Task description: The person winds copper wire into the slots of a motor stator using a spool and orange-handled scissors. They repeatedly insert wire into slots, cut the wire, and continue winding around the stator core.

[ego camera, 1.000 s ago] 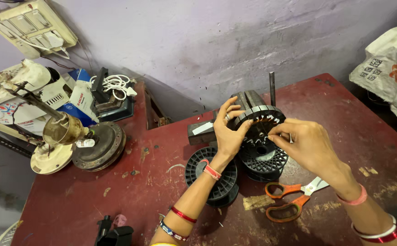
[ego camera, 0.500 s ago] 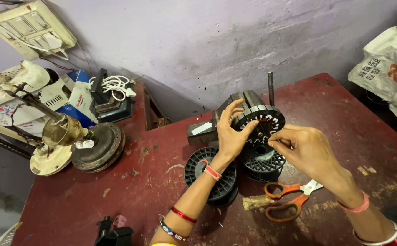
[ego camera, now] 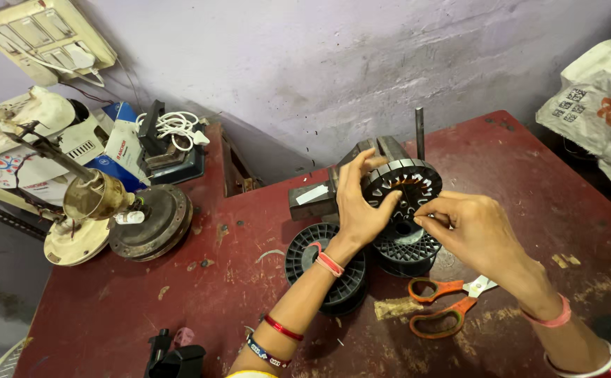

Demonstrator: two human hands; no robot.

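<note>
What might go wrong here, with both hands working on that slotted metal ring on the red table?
1. The right hand pinches something small at the ring; the slot edges may nick fingertips.
2. The ring sits up on a stand while the left hand steadies it; a slip might drop it onto the black spools below.
3. The scissors lie just under the right forearm, so a careless move might knock or catch them.
</note>
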